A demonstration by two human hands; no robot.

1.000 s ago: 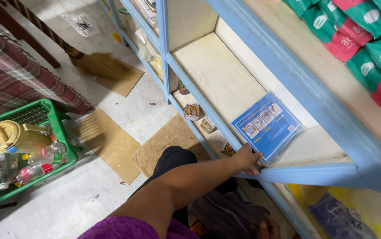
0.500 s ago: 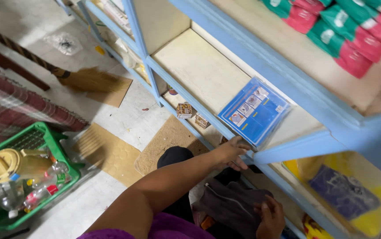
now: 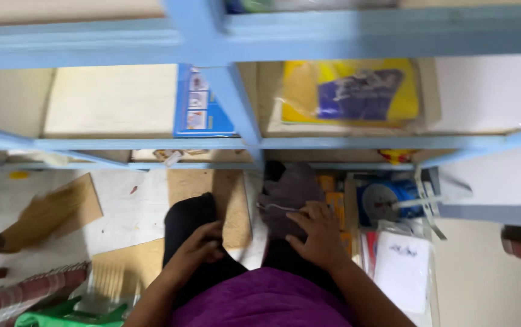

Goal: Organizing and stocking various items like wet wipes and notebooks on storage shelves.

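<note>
I look down over blue shelves [image 3: 224, 142] at my lap. My left hand [image 3: 203, 245] rests on my black-clad knee with its fingers curled and nothing visible in it. My right hand [image 3: 318, 233] lies flat on a dark grey cloth bundle [image 3: 288, 194] in front of me, fingers spread over it. A blue flat packet [image 3: 197, 103] lies on the shelf above, left of a slanted upright. A yellow and purple bagged item [image 3: 351, 91] sits in the compartment to its right.
A blue round object [image 3: 384, 200] and a white packet [image 3: 403, 269] lie at my right on the floor. Cardboard sheets [image 3: 209, 194] cover the floor ahead. A broom [image 3: 36, 218] lies at left, a green crate [image 3: 67, 315] at bottom left.
My left hand left the shelf edge by the blue packet and dropped to my knee. The view swung down and right, and my right hand now rests on the grey bundle.
</note>
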